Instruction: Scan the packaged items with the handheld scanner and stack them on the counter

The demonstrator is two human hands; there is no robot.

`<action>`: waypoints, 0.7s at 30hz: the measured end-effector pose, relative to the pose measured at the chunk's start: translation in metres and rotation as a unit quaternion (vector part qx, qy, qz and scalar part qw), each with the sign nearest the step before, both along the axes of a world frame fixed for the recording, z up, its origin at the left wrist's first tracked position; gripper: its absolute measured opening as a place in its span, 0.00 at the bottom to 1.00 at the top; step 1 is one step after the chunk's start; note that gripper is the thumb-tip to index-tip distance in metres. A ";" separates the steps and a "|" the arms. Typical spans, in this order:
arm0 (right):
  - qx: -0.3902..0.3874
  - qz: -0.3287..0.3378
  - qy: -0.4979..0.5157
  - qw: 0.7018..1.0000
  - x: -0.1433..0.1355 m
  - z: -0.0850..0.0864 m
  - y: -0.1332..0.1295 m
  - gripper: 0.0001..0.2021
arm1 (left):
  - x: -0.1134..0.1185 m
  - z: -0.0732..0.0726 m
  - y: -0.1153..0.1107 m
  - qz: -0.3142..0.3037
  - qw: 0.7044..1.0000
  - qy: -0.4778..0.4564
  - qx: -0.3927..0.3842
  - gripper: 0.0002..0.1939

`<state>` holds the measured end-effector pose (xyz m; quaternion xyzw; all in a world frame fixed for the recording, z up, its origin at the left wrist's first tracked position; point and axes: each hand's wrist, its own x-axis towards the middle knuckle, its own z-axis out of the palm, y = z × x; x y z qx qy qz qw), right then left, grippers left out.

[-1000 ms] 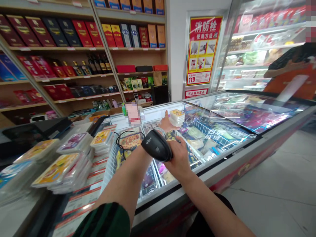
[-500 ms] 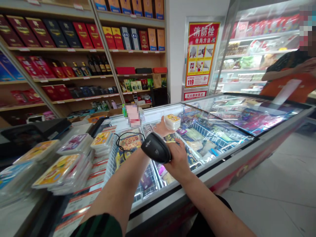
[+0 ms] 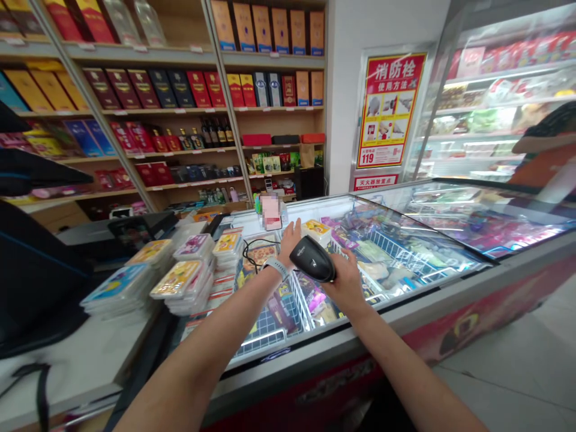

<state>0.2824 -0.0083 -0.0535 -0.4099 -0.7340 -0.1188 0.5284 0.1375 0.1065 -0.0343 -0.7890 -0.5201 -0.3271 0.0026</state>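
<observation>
In my right hand point(image 3: 348, 282) is a black handheld barcode scanner point(image 3: 312, 258), its head pointing left across the front of my left wrist. My left hand point(image 3: 289, 241), with a pale watch band on the wrist, reaches over the freezer. Its fingers are raised and spread, and the scanner partly hides the palm. Just right of those fingers sits a small stack of clear packs with yellow labels point(image 3: 317, 229), on the freezer's glass as far as I can tell. Whether the left hand touches the stack is unclear.
Several stacks of similar packs point(image 3: 182, 279) stand on the counter at left. The chest freezer point(image 3: 418, 300) holds wire baskets of frozen goods. A black cable point(image 3: 252, 255) loops left of my left hand. A person in an orange apron point(image 3: 537, 165) stands at far right.
The view has swung left, showing more counter. My left hand's fingers now stand apart beside the yellow-labelled stack. My right hand keeps hold of the scanner.
</observation>
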 end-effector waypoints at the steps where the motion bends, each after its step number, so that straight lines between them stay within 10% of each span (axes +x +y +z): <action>1: -0.001 0.000 -0.003 1.000 0.000 0.000 0.000 0.07 | 0.001 0.001 -0.001 -0.007 1.000 0.008 0.000 0.35; 21: 0.011 -0.010 -0.020 1.000 0.001 -0.001 0.002 0.06 | -0.012 0.013 -0.017 -0.156 0.986 0.034 0.041 0.14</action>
